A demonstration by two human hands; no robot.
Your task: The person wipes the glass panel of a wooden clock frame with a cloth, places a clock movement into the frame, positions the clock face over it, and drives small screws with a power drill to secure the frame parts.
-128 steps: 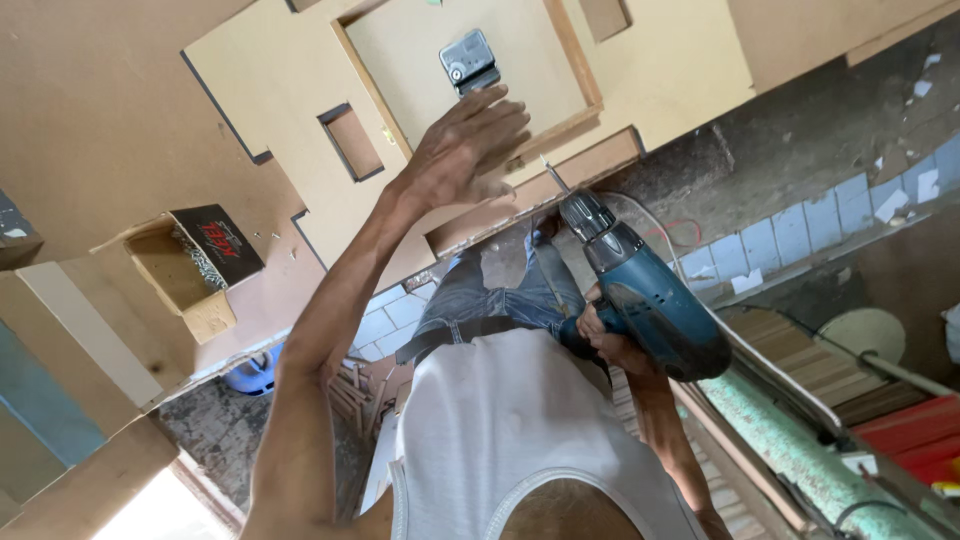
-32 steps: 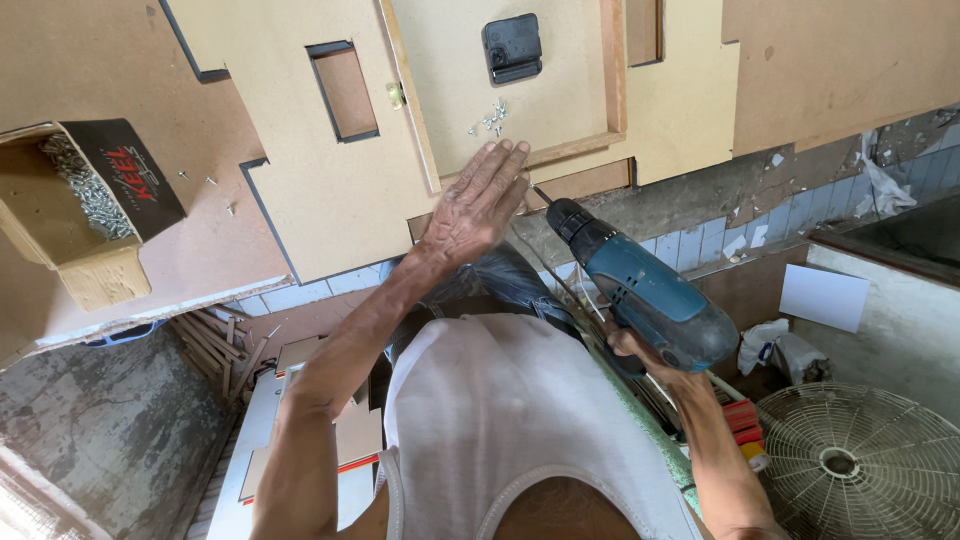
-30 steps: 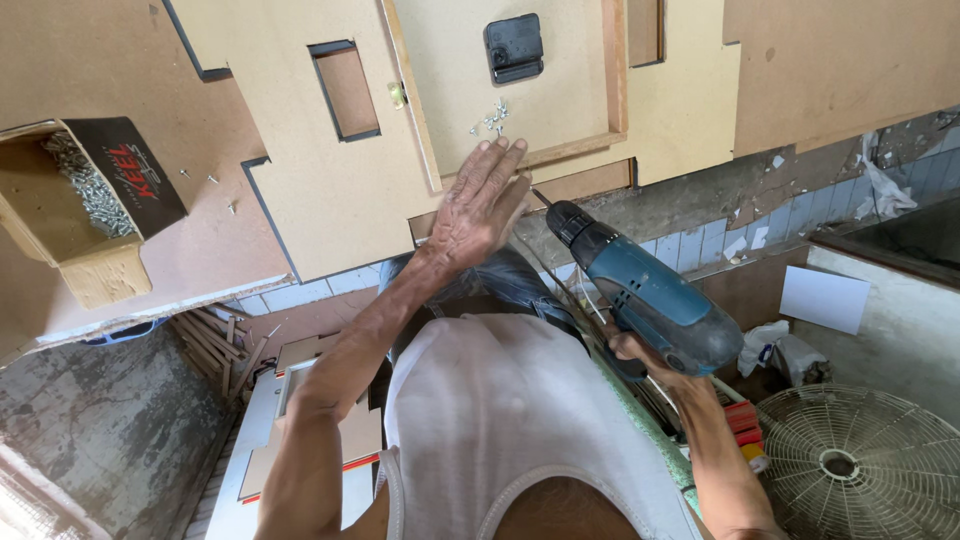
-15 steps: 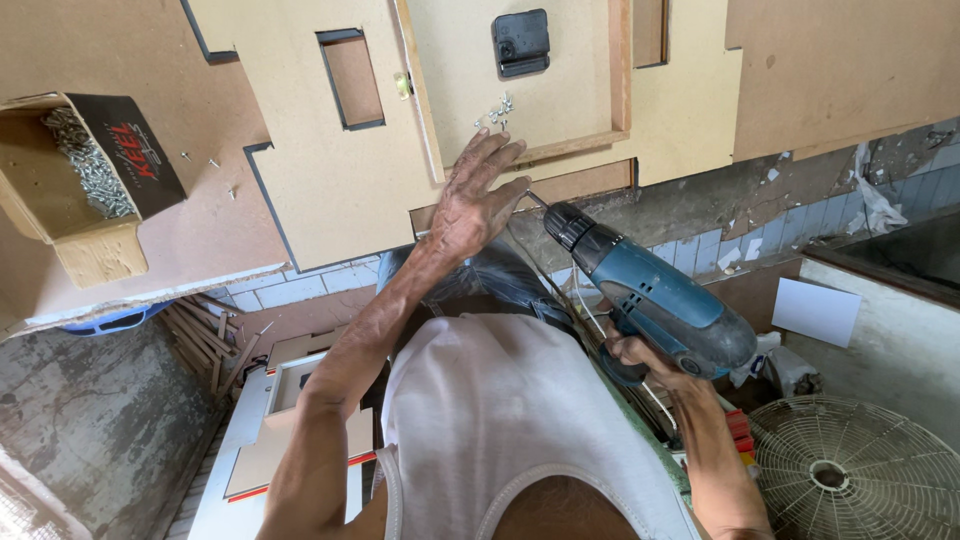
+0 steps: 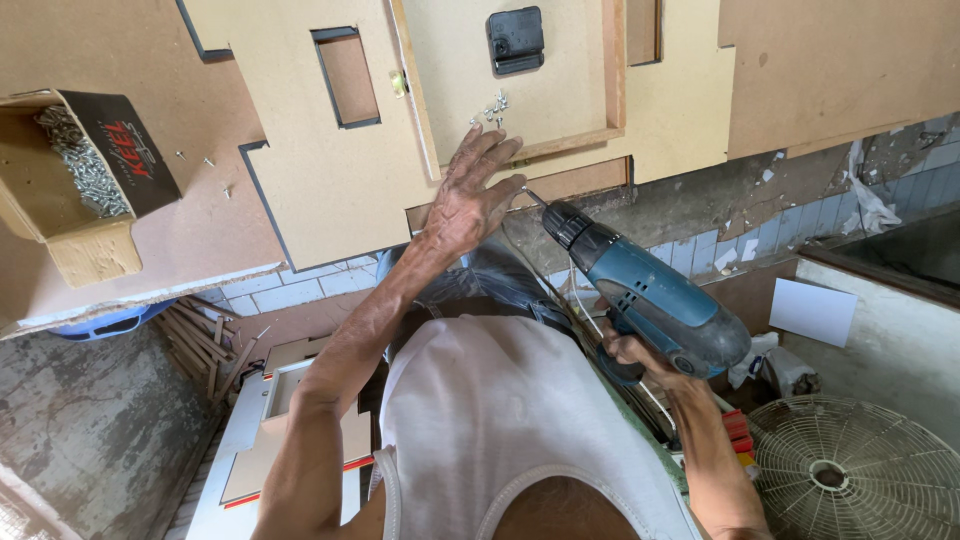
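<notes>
My left hand (image 5: 470, 200) lies with spread fingers on a pale fibreboard panel (image 5: 300, 190), at the edge of a raised square board. A small heap of loose screws (image 5: 492, 108) sits just beyond its fingertips, below a black plastic box (image 5: 516, 42) fixed to that board. My right hand (image 5: 630, 355) grips the handle of a blue-green cordless drill (image 5: 650, 300). Its black chuck and bit point at the panel edge right by my left thumb and forefinger. Whether a screw sits at the bit tip is hidden.
An open cardboard box (image 5: 75, 170) of screws stands on a brown board at the left. Thin wood strips (image 5: 210, 340) lie on the tiled floor below. A round fan grille (image 5: 840, 470) and a white sheet (image 5: 812, 310) are at the lower right.
My left hand has slid a little further up the panel toward the loose screws. The drill has tipped so its bit comes closer to my left fingers.
</notes>
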